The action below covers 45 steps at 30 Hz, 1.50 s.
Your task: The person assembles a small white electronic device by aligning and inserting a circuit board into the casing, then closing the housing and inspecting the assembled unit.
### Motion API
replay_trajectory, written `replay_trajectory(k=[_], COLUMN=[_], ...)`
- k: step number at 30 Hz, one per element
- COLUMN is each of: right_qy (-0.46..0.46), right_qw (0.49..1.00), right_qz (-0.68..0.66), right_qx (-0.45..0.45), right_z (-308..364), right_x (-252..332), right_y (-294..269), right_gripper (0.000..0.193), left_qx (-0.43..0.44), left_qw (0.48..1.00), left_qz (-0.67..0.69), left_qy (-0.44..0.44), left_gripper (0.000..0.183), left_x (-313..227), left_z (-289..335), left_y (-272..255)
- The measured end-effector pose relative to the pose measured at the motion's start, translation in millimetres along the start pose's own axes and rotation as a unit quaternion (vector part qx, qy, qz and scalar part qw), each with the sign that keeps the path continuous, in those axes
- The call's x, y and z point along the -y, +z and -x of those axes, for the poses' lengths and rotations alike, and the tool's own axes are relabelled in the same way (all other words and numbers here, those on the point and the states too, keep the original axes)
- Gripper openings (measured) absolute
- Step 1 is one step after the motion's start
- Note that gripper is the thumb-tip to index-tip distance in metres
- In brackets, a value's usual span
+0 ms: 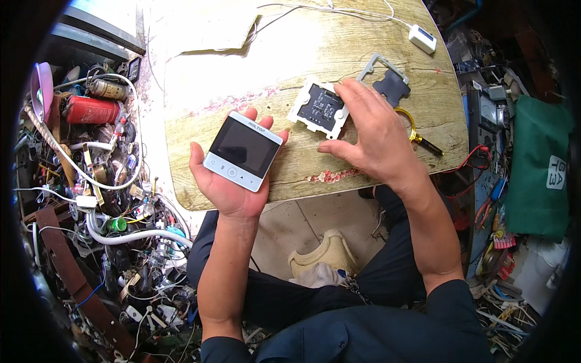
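My left hand (pixel 233 196) holds a wall thermostat control panel (pixel 245 148), palm up beneath it. Its dark screen faces up, with a silver-white border and a row of touch symbols along the near edge. Farther right, a white plastic back housing (pixel 298 112) with a black circuit board (pixel 321 109) lies on the table. My right hand (pixel 375 130) is over the housing's right side, thumb and fingers spread around its edge. The fingertips are at its far right corner and the thumb is by its near edge; firm contact cannot be made out.
Beyond my right hand are a grey frame with a dark plate (pixel 392 88) and a magnifying glass (pixel 428 145). A small white meter with a cable (pixel 422 39) sits on the worn wooden table (pixel 212 78). Cluttered parts and a red cylinder (pixel 92 110) fill the left; a green bag (pixel 538 175) hangs right.
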State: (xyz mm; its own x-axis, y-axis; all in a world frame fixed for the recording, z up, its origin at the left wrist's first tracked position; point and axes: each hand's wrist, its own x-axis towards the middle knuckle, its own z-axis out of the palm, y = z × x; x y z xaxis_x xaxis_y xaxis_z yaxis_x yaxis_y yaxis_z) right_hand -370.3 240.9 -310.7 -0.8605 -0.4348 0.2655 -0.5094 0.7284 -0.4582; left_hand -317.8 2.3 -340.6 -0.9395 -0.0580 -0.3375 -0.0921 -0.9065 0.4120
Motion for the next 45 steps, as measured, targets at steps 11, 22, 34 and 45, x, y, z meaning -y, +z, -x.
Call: replay_trajectory(k=[11, 22, 34, 45], right_qy=[0.07, 0.277, -0.023, -0.053], right_qw=[0.994, 0.781, 0.998, 0.986], right_qz=[-0.087, -0.559, -0.058, -0.161], right_qx=[-0.014, 0.036, 0.01, -0.005], right_z=[-8, -4, -4, 7], right_x=[8, 1, 9, 35], right_y=[3, -1, 5, 1], right_gripper=[0.064, 0.054, 0.07, 0.097], left_qx=[0.004, 0.023, 0.014, 0.03], left_qw=[1.0, 0.996, 0.999, 0.995], left_qz=[0.029, 0.088, -0.019, -0.065], left_qy=[0.001, -0.003, 0.028, 0.062], left_gripper=[0.084, 0.087, 0.097, 0.112], left_x=[-2, -6, -2, 7], left_z=[1, 1, 3, 9], left_y=[-1, -4, 5, 8])
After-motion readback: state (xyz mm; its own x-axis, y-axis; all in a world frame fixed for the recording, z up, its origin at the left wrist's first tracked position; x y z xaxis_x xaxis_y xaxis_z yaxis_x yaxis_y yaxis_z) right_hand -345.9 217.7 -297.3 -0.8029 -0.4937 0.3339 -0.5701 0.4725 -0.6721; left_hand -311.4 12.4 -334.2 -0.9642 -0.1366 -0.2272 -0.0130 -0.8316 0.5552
